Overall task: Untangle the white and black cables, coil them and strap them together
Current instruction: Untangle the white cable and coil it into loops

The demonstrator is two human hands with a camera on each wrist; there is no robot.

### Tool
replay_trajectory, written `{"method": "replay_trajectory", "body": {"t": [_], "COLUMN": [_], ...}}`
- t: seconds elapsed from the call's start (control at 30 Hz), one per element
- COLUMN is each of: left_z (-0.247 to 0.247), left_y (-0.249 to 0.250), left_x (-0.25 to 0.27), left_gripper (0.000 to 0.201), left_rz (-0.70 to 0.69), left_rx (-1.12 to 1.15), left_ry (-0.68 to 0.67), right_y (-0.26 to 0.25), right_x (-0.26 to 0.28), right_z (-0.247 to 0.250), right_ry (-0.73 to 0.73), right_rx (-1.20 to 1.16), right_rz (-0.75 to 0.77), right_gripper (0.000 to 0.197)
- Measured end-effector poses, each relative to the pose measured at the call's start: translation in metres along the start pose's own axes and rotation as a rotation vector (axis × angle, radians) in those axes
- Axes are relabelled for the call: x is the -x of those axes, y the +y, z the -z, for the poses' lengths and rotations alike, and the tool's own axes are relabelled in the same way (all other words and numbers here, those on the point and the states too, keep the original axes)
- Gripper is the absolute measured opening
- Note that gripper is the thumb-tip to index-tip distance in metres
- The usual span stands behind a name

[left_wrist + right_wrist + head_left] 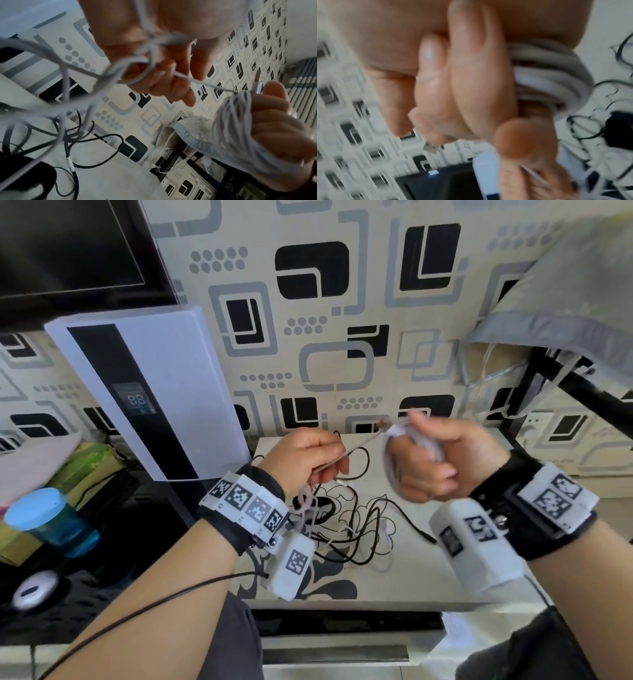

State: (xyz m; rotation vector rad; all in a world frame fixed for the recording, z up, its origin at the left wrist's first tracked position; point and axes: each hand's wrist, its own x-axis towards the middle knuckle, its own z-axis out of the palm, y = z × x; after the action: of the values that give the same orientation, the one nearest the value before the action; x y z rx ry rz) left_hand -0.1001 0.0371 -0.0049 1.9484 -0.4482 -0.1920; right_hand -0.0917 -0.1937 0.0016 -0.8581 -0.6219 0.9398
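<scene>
Right hand at three o'clock clenches the white cable coil; left hand pinches its strand taut for winding, black cable loose on the tabletop.

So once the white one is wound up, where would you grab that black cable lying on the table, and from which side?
Probably at its loose end, coming from above on the right. The black cable lies in a tangle on the table, but that end trails clear of the loops, so it seems easiest to pinch. The right hand holds the white cable coil; the left hand pinches its strand.
</scene>
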Motion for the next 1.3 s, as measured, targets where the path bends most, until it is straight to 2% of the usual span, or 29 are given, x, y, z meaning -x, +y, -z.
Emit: {"method": "replay_trajectory", "body": {"t": [0.1,0.23,0.33,0.4,0.53,0.7,0.77,0.87,0.97,1.03,1.13,1.17,1.3], "left_z": [0.005,0.006,0.004,0.007,0.012,0.009,0.007,0.008,0.007,0.007,0.005,0.004,0.003], "left_y": [0.0,-0.002,-0.006,-0.01,-0.014,-0.011,-0.011,-0.014,-0.012,-0.013,-0.013,-0.013,-0.016], "left_x": [0.0,-0.001,-0.006,-0.009,-0.011,-0.008,-0.009,-0.012,-0.012,-0.012,-0.01,-0.009,-0.01], "left_gripper": [0.032,0.021,0.016,0.012,0.005,0.034,0.043,0.046,0.048,0.043,0.028,0.028,0.056], "left_rz": [-0.012,-0.029,-0.031,-0.081,-0.139,-0.103,-0.061,0.008,-0.02,-0.016,-0.027,-0.032,-0.006], "left_rx": [0.015,-0.044,-0.289,-0.404,-0.352,-0.1,-0.096,-0.161,-0.245,-0.196,-0.133,-0.133,-0.249], "left_ry": [0.004,-0.018,0.101,0.197,0.306,0.19,0.213,0.339,0.451,0.446,0.355,0.327,0.383], "right_y": [-0.02,-0.027,-0.029,-0.032,-0.03,-0.028,-0.028,-0.029,-0.028,-0.026,-0.026,-0.027,-0.028], "right_x": [0.017,0.028,0.033,0.036,0.036,0.034,0.034,0.035,0.034,0.033,0.033,0.033,0.034], "right_z": [0.012,0.029,0.03,0.031,0.034,0.037,0.038,0.038,0.038,0.038,0.039,0.039,0.039], "right_ry": [0.018,0.138,0.251,0.304,0.343,0.327,0.316,0.286,0.325,0.386,0.424,0.437,0.442], "right_rx": [-0.196,-0.334,-0.352,-0.374,-0.407,-0.485,-0.511,-0.499,-0.5,-0.516,-0.589,-0.599,-0.608], "right_rz": [0.192,0.338,0.419,0.466,0.481,0.526,0.529,0.526,0.538,0.564,0.604,0.612,0.633], "right_gripper": [0.039,0.04,0.038,0.037,0.036,0.037,0.038,0.038,0.04,0.045,0.048,0.049,0.046]}}
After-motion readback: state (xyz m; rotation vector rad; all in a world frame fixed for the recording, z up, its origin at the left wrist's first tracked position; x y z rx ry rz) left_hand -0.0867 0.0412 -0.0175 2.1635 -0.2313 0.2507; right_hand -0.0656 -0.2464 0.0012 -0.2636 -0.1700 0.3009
